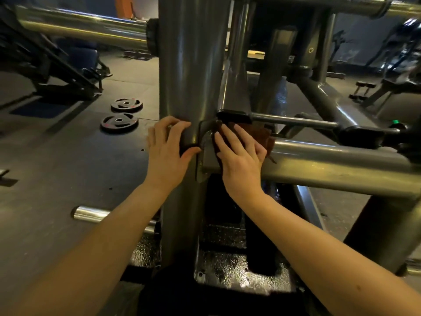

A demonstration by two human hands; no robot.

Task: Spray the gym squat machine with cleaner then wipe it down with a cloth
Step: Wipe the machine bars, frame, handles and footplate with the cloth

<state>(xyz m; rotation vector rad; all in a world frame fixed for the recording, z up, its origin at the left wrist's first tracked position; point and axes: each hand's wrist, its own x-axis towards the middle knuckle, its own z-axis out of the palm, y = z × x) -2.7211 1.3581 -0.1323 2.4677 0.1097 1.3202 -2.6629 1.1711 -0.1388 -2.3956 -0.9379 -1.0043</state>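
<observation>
1. Wiping is the step we judge to be in hand: our right hand lies flat with fingers straight, pressing the brown cloth against the squat machine.
2. The cloth sits under that palm and bunches out just beyond the fingertips, over the bracket where the horizontal tube meets the upright post.
3. Just left of the cloth, our left hand grips the post, fingers curled round its far side and thumb across the front, bracing us.
4. No spray bottle shows plainly from here. The base plate below both hands glistens, so we reckon spraying is done at this spot.
5. Next we would drag the cloth away from the bracing hand, out along the tube. That calls for firm, flat pressure and for re-folding the cloth so it doesn't snag on the bracket's edge.
6. Well left of the grip, two weight plates lie on the floor, out of our way.
</observation>
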